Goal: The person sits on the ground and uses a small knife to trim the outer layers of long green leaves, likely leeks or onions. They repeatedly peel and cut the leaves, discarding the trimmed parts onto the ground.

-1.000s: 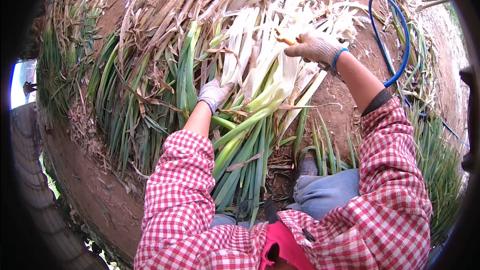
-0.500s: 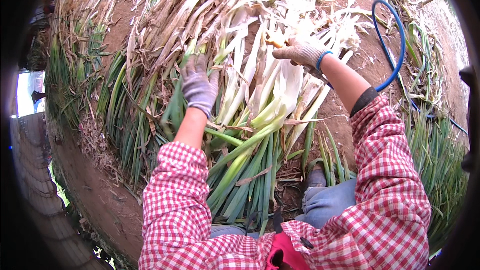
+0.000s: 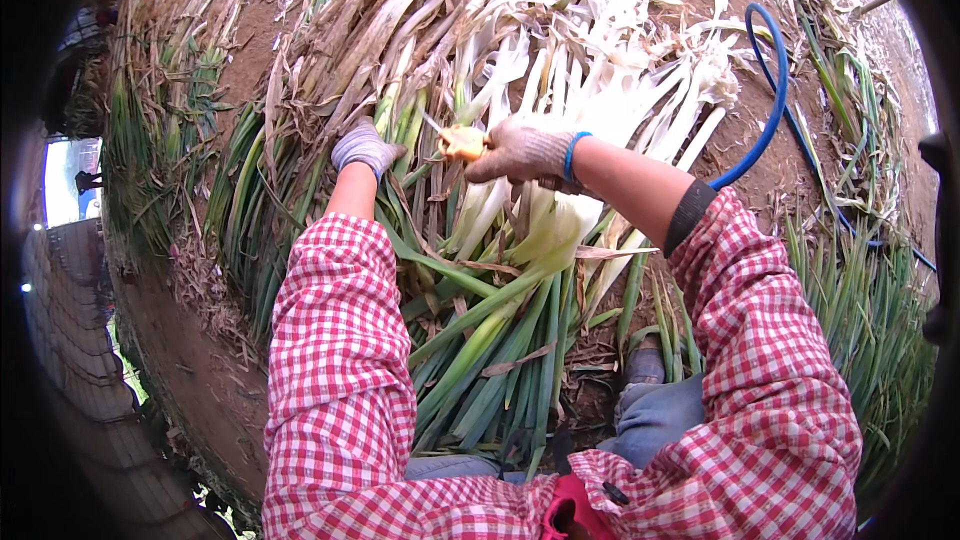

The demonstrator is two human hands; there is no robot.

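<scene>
Long green onions lie heaped before me, with dry brown outer leaves. My left hand (image 3: pixel 365 147), in a pale knit glove, is closed round a green onion (image 3: pixel 386 112) at the left of the heap; its fingertips are partly hidden. My right hand (image 3: pixel 522 151), in a soiled glove with a blue cuff, grips a yellow blow gun (image 3: pixel 463 142) with a thin tip that points left toward those stalks. Beneath my right hand lie peeled white onions (image 3: pixel 565 220), their green tops (image 3: pixel 490 380) stretching toward my knees.
A blue hose (image 3: pixel 778 105) loops up at the right and runs behind my right forearm. Unpeeled onions (image 3: pixel 140 140) lie along the left, and more green leaves (image 3: pixel 870 310) at the right. Shed pale husks (image 3: pixel 610 0) cover the far side of the brown ground (image 3: pixel 265 20).
My left hand has moved left and slightly down, from spread fingers to a grip on an onion. My right hand has swung left and down with the blow gun.
</scene>
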